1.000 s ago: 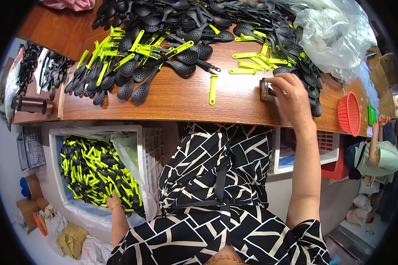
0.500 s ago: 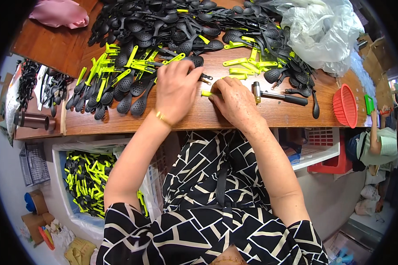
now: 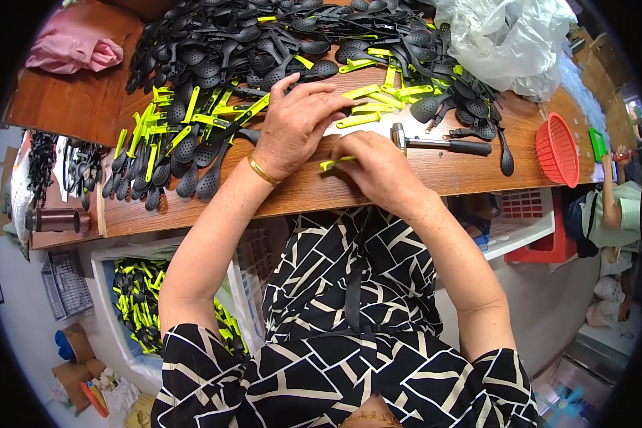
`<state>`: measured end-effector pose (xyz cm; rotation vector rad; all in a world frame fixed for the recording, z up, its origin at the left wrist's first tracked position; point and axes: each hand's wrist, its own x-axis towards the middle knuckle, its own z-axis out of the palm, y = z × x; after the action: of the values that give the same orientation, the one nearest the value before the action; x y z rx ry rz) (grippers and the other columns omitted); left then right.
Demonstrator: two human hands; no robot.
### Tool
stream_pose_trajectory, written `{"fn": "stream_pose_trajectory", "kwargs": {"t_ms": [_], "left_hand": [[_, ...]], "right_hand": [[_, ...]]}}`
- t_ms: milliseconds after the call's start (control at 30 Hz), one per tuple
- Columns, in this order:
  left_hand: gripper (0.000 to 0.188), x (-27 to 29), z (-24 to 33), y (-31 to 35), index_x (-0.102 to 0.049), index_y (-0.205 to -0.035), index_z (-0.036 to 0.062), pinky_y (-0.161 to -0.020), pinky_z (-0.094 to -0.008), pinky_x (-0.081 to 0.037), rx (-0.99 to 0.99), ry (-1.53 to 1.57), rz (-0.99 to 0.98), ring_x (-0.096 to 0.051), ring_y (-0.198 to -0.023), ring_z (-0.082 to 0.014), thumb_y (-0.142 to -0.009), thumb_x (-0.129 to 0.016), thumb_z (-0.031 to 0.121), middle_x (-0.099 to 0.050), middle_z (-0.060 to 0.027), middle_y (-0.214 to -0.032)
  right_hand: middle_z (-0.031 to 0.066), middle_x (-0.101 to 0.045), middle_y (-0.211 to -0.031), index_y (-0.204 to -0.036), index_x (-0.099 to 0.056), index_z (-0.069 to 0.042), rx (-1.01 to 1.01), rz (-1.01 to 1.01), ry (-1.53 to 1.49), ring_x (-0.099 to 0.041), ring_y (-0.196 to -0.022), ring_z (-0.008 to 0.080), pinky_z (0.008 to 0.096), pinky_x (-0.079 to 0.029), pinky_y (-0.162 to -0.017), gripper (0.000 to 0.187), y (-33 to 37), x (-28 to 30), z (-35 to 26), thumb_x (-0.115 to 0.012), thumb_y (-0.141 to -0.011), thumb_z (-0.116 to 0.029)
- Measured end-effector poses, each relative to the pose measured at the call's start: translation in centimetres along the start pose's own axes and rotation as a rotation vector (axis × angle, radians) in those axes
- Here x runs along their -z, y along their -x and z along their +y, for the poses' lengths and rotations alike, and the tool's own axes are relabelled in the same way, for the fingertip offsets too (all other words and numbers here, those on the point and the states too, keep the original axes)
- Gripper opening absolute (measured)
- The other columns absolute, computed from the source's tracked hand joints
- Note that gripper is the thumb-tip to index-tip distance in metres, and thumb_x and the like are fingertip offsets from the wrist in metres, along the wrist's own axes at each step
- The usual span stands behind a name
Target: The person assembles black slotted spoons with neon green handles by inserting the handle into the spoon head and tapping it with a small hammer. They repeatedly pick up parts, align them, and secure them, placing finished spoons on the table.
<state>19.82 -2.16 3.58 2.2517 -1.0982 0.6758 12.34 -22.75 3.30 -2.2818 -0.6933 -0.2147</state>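
Note:
My right hand (image 3: 378, 167) is closed on a small yellow-green handle (image 3: 328, 165), whose end sticks out left of the fingers just above the wooden table. To its left, my left hand (image 3: 296, 128) is raised over the table with bent fingers drawn together. A slim dark end shows at its fingertips; the rest of that piece is hidden. Several loose yellow-green handles (image 3: 360, 120) lie just beyond the hands. Beside my right hand rests a hammer (image 3: 449, 145) with a metal head and black grip. Black slotted spoons with yellow-green handles (image 3: 185, 146) are heaped to the left.
A large pile of black spoons (image 3: 221, 53) covers the back of the table (image 3: 278, 203). Clear plastic bags (image 3: 506, 43) and a red basket (image 3: 558, 150) are at the right. Below left stands a bin of yellow-green and black pieces (image 3: 139, 307). Another person (image 3: 617, 207) is at far right.
My left hand has shifted up and right, its fingers now pointing right. My right hand keeps the yellow-green handle, now tilted differently. The whole view has shifted slightly.

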Motion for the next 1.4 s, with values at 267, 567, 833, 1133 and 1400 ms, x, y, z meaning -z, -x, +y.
{"fn": "stream_pose_trajectory", "kwargs": {"t_ms": [267,567,833,1133,1400], "left_hand": [[0.024,1.1,4.3,-1.4,-0.074,-0.123,0.0072,-0.104,-0.0397,-0.042,0.21,0.279,-0.108,-0.066,-0.112,-0.0265,-0.1,-0.066,0.011,-0.076,-0.006,-0.112],[0.02,2.5,5.8,-0.7,-0.076,-0.115,0.0034,-0.09,-0.0381,-0.051,0.324,0.283,-0.163,-0.073,-0.094,-0.0264,-0.097,-0.069,0.008,-0.077,-0.0083,-0.098],[0.022,3.0,6.3,-0.1,-0.076,-0.115,0.0008,-0.081,-0.0366,-0.055,0.3,0.295,-0.163,-0.073,-0.086,-0.0272,-0.094,-0.069,0.003,-0.076,-0.0114,-0.094],[0.021,4.0,6.6,2.2,-0.075,-0.113,-0.0011,-0.073,-0.036,-0.056,0.386,0.299,-0.29,-0.074,-0.08,-0.0246,-0.095,-0.067,0.006,-0.076,-0.0125,-0.093],[0.023,5.2,7.9,2.1,-0.074,-0.115,-0.0039,-0.062,-0.0291,-0.055,0.635,0.478,-0.452,-0.071,-0.067,-0.0122,-0.099,-0.064,0.009,-0.076,-0.0092,-0.086]], "right_hand": [[0.0055,-0.076,-0.1,-0.105,-0.077,-0.01,0.155,0.34,0.127,-0.071,-0.095,0.0256,0.0397,-0.055,-0.087,0.02,-0.4,7.7,0.5,-0.083,-0.086,-0.009],[0.0001,-0.077,-0.094,-0.097,-0.08,-0.017,0.227,0.223,0.252,-0.072,-0.096,0.0213,0.0382,-0.048,-0.09,0.011,-0.8,8.1,-0.6,-0.082,-0.086,-0.015],[-0.0008,-0.077,-0.093,-0.1,-0.08,-0.019,0.277,0.158,0.336,-0.073,-0.092,0.0184,0.0364,-0.047,-0.089,0.014,-1.1,8.5,-0.8,-0.082,-0.086,-0.019],[0.0,-0.078,-0.091,-0.107,-0.08,-0.02,0.25,0.137,0.333,-0.072,-0.087,0.0181,0.0357,-0.045,-0.087,0.019,0.4,5.6,-1.1,-0.078,-0.088,-0.019],[-0.0018,-0.071,-0.084,-0.102,-0.08,-0.02,0.282,0.1,0.361,-0.068,-0.086,0.0182,0.0356,-0.045,-0.087,0.015,0.7,5.6,-1.3,-0.079,-0.087,-0.017]]}}
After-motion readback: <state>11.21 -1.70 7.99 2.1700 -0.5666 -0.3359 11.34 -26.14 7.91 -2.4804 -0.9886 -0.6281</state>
